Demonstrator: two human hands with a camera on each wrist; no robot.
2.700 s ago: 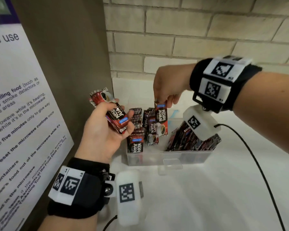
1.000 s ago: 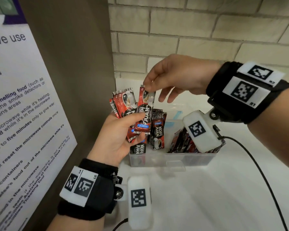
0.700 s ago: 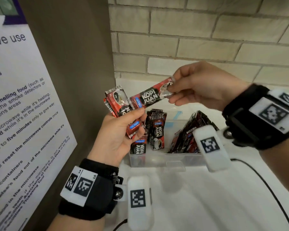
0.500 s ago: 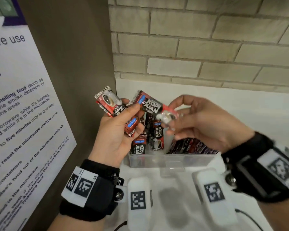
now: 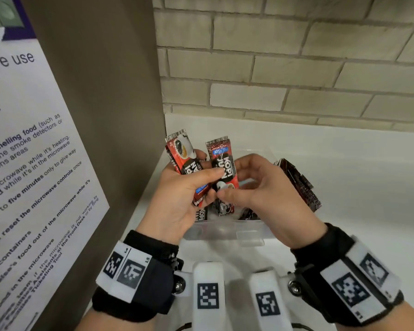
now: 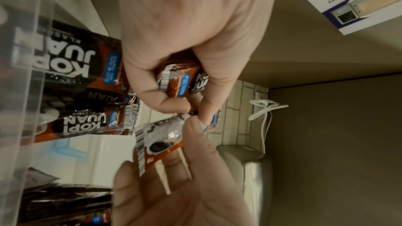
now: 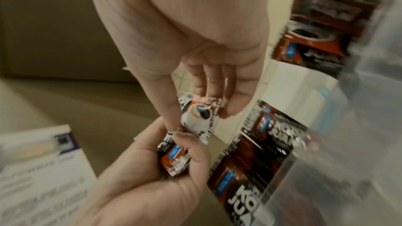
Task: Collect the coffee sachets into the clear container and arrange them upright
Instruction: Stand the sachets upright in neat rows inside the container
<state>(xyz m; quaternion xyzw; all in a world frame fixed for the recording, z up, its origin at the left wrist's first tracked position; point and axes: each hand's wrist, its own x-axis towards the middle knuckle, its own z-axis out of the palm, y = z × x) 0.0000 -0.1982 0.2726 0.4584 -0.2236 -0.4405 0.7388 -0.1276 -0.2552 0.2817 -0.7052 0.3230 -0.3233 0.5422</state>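
Above the left end of the clear container (image 5: 226, 231), my left hand (image 5: 201, 185) grips a small bundle of red-and-black coffee sachets (image 5: 185, 163). My right hand (image 5: 227, 187) pinches a single sachet (image 5: 221, 167) by its lower, cup-printed end and holds it upright right beside that bundle. The pinched sachet (image 7: 196, 115) shows in the right wrist view, and the bundle (image 6: 180, 82) in the left wrist view. More sachets (image 5: 296, 181) lean in a row at the container's right end, and others (image 6: 71, 61) stand at its left end behind my hands.
A brown cabinet panel (image 5: 101, 115) carrying a microwave-use notice (image 5: 22, 163) rises close on the left. The brick wall (image 5: 285, 68) runs behind, with white counter (image 5: 356, 187) to the right. A white cable (image 6: 264, 114) hangs in the corner.
My right hand drew one sachet out of the left hand's bundle, turned it end over end, and lowered it until it stands upright beside the bundle. The left hand stayed nearly in place.
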